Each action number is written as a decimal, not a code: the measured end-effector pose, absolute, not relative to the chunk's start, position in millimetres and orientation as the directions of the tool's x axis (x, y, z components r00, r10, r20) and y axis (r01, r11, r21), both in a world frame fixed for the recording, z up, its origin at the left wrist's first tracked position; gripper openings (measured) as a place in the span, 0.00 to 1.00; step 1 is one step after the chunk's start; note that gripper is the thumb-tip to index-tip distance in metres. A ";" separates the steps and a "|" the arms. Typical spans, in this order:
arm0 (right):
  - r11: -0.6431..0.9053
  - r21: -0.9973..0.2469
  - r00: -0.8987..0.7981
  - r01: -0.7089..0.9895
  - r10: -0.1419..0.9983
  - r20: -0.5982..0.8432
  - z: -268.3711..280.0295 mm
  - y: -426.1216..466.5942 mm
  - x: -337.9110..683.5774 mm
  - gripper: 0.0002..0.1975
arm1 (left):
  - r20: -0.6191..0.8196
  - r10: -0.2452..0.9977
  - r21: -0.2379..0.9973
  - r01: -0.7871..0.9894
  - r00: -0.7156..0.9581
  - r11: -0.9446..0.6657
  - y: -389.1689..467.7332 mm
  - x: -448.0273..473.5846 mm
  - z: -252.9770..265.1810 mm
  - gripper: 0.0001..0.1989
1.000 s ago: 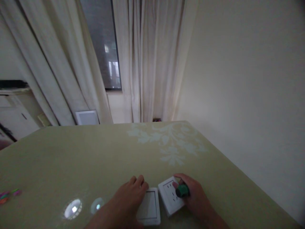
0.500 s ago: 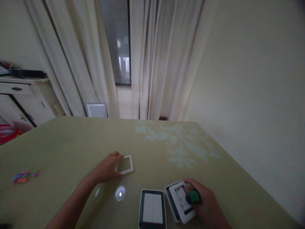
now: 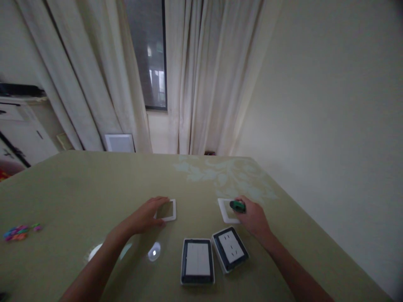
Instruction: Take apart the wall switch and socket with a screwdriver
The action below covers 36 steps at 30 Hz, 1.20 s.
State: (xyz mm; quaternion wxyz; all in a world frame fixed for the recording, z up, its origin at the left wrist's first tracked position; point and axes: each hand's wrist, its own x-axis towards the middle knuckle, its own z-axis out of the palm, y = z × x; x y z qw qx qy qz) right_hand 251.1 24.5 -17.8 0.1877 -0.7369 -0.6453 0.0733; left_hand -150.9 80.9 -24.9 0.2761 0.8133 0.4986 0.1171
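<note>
The left hand (image 3: 151, 214) spans a white frame (image 3: 174, 209) from its left, thumb and fingers parted on the near and far edges. The right hand (image 3: 254, 216) curls round a green handle (image 3: 238, 206), long axis crosswise, dark end leftward, and covers the right side of a second frame (image 3: 222, 210). Nearer, the switch box (image 3: 197, 261) lies lengthwise toward the person; beside it, the socket box (image 3: 232, 247) slants, far end leftward.

From the switch (image 3: 197, 260), open table (image 3: 195, 188) runs toward twelve o'clock between the left frame (image 3: 174, 209) at eleven and the right frame (image 3: 222, 210) at one, while the socket (image 3: 231, 247) blocks two.
</note>
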 end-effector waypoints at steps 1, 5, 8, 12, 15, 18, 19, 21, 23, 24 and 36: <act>-0.119 -0.342 0.167 0.932 0.979 0.114 -17.9 38.5 245.4 0.09 | -0.081 0.865 0.573 0.734 0.494 -0.365 75.8 -144.1 -21.4 0.37; -0.163 -0.292 0.182 0.943 0.983 0.039 -28.4 76.8 218.8 0.12 | -0.106 0.763 0.612 0.647 0.638 -0.456 40.6 -105.3 -2.7 0.37; -0.137 -0.340 0.162 0.930 0.986 0.046 -33.3 83.2 205.9 0.12 | -0.131 0.654 0.625 0.574 0.745 -0.529 9.4 -76.7 9.1 0.44; -0.001 -0.514 0.098 0.858 0.982 0.162 -15.6 80.0 205.3 0.12 | -0.214 0.670 0.635 0.623 0.711 -0.458 -19.1 -65.8 1.6 0.46; 0.168 -0.689 0.033 0.705 0.963 0.268 11.3 71.7 205.6 0.20 | -0.211 0.725 0.681 0.631 0.655 -0.373 -33.7 -83.0 -27.8 0.46; 0.305 -0.824 0.004 0.478 0.937 0.349 36.0 52.2 195.9 0.27 | -0.140 0.772 0.710 0.607 0.620 -0.359 -48.1 -110.5 -62.2 0.51; 0.338 -0.851 -0.012 0.403 0.931 0.364 42.3 43.6 190.2 0.27 | -0.085 0.795 0.708 0.598 0.601 -0.376 -52.3 -118.8 -70.6 0.52; 0.396 -0.885 -0.027 0.247 0.915 0.402 50.8 25.5 175.6 0.23 | -0.007 0.812 0.691 0.589 0.584 -0.418 -58.4 -129.7 -80.5 0.53; 0.410 -0.906 -0.025 -0.101 0.910 0.414 53.5 9.0 158.1 0.16 | 0.039 0.802 0.659 0.588 0.596 -0.469 -61.1 -131.2 -82.8 0.53; 0.380 -0.896 -0.024 -0.231 0.918 0.396 52.7 2.0 148.8 0.14 | 0.063 0.794 0.638 0.588 0.604 -0.498 -61.7 -128.5 -82.6 0.53; 0.198 -0.654 -0.079 -0.730 0.926 0.370 13.0 -37.7 83.9 0.17 | 0.358 0.760 0.467 0.601 0.543 -0.649 -75.1 -97.1 -83.1 0.41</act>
